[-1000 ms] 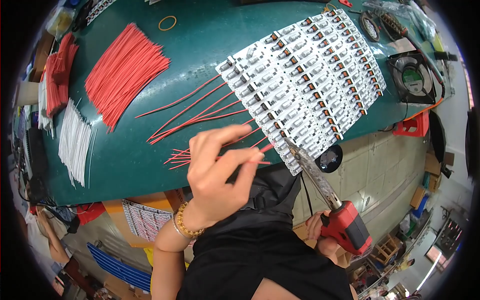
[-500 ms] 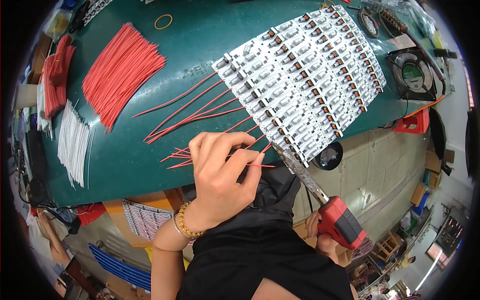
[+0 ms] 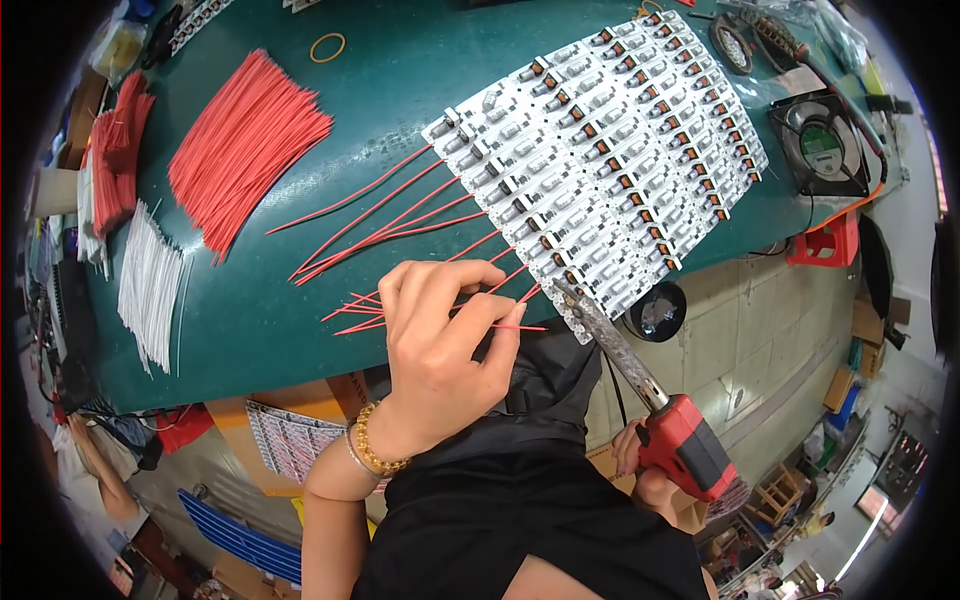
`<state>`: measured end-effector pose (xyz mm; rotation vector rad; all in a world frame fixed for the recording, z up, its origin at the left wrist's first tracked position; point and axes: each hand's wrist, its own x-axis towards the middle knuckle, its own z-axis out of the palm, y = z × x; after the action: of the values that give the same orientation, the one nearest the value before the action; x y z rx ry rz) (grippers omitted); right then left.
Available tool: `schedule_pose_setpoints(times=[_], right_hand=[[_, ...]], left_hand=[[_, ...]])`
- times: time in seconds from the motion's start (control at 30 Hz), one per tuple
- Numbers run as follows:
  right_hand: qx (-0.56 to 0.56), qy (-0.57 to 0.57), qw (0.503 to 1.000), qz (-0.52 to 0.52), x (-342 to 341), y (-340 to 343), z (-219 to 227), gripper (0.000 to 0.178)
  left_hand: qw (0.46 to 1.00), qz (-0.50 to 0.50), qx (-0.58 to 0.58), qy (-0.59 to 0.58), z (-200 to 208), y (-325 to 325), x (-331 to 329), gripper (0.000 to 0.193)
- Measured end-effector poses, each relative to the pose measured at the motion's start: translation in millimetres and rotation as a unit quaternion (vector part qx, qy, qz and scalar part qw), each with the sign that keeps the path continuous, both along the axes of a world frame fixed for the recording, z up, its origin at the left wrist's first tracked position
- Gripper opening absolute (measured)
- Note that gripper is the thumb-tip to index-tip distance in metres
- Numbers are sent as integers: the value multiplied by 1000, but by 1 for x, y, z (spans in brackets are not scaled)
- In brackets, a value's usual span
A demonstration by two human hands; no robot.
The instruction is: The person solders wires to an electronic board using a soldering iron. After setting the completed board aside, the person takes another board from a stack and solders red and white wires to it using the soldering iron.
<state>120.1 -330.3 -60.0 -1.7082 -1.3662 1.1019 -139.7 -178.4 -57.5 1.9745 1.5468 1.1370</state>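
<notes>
Head view: a green table [image 3: 390, 90] spreads across the upper part, its near edge just beyond the person's dark clothes [image 3: 520, 520].
Left hand [image 3: 437, 345]: half curled, thumb and forefinger pinched together on red wire [image 3: 534, 328]; one end sticks out to the right of the fingertips, and a strand leads up from them toward the board [image 3: 600, 150].
Right hand [image 3: 645, 468]: fingers closed round the handle of the iron [image 3: 688, 448], which hides part of them.
Iron: red and black handle low down, metal barrel slanting up and left, tip at the board's near corner beside the strand; whether it touches cannot be told.
Board: white, with rows of small grey, black and orange parts; lies flat on the right half of the table, near corner reaching past the edge.
Attached wires [image 3: 376, 238]: red, running from the board's left edge and spreading leftward over the table.
Red bundle [image 3: 245, 150]: lies on the table's left side, well apart from the board.
White bundle [image 3: 148, 290]: below and left of the red one.
Fan [image 3: 822, 148]: black frame, right of the board.
Bracelet [image 3: 364, 440]: gold-coloured, on the left wrist.
Stool [image 3: 832, 243]: red, below the fan.
</notes>
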Motion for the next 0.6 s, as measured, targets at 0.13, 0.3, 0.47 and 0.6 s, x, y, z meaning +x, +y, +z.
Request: schedule_pose_setpoints(times=[0.13,0.3,0.47,0.6], right_hand=[[11,117,992,-49,5,-9,-7,11],[-21,118,983,-138,21,-47,-32,4],[3,218,972,89,29,-16,-16,11],[-18,134,991,2,23,-29,-21,14]], left_hand=[[1000,-5,-15,1,1,-1,-5,14],[999,-32,6,37,2,-2,-4,14],[998,-32,-12,50,8,-2,-1,14],[997,-28,6,74,6,-5,2,13]])
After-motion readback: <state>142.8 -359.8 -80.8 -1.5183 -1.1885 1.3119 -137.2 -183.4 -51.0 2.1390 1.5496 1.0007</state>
